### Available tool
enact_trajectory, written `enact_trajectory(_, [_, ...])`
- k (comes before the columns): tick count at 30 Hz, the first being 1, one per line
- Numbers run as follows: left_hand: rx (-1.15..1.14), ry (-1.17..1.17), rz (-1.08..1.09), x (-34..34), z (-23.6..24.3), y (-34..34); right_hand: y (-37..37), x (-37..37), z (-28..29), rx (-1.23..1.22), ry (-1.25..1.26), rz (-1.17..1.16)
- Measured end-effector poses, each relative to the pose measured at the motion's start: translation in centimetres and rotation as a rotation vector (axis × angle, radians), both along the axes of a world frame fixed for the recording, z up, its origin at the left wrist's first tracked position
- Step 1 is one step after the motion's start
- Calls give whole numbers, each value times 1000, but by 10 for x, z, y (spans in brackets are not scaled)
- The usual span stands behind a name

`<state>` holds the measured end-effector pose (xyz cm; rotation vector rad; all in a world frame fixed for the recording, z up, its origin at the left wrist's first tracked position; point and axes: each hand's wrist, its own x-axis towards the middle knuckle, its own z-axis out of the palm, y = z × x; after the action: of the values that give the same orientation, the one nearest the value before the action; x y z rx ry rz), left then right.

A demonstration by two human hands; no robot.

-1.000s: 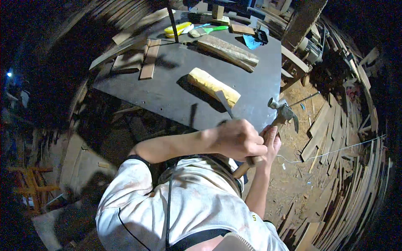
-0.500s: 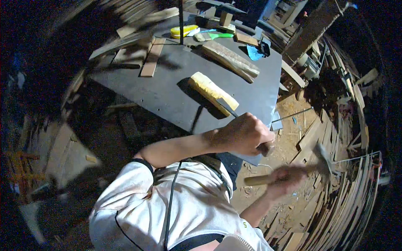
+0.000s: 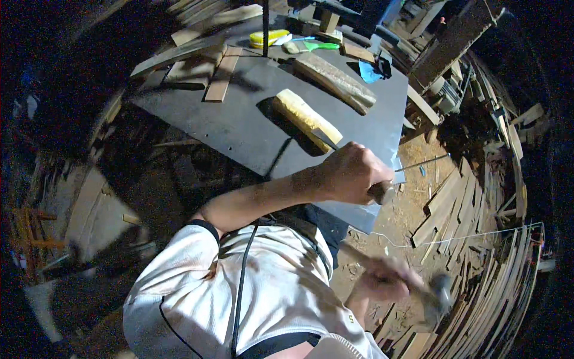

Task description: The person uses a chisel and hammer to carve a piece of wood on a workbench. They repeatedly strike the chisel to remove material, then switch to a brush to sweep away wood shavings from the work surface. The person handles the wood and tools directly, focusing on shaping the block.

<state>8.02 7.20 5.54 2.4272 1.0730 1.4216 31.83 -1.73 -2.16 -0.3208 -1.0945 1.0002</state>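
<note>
My left hand [image 3: 359, 173] is wrapped round the handle of a chisel [image 3: 326, 140], whose blade tip rests on the near end of a pale, rough-cut wood block [image 3: 298, 110]. That block lies on a grey tabletop [image 3: 248, 128] and casts a dark shadow. Low on the right, away from the table, my right hand [image 3: 387, 280] grips the wooden handle of a hammer [image 3: 440, 293]; its metal head is blurred by motion. Beyond the pale block lies a longer weathered piece of wood [image 3: 338, 84].
A flat wooden strip [image 3: 223, 75] lies at the table's left. Along the back are a green-handled brush [image 3: 308, 46], a yellow object [image 3: 269, 39], a blue item [image 3: 372, 70] and an upright dark rod [image 3: 265, 30]. Stacked wood strips [image 3: 496, 287] fill the floor at right.
My right hand has swung the hammer downward, farther from the chisel. My left hand keeps the chisel on the pale block. The whole view has shifted slightly.
</note>
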Motion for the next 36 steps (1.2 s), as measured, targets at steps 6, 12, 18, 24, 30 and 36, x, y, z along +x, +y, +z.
enact_trajectory(6, [-32, -2, 65, -15, -18, 9, 0, -28, 20, 5, -135, -209])
enact_trajectory(12, [-12, 23, 84, -16, -14, -11, 15, -29, 8, -31, -500, -331])
enact_trajectory(18, [-106, 151, 252, -86, -10, -23, 41, -45, 2, -423, -399, 37])
enact_trajectory(24, [-89, 341, 387, -144, -40, -30, 77, -60, 3, -655, -444, 54])
enact_trajectory(30, [-60, 388, 475, -161, -60, -45, 76, -60, -4, -546, -528, 20])
enact_trajectory(36, [-236, 387, 466, -173, -60, -56, 80, -62, 0, -609, -610, -15])
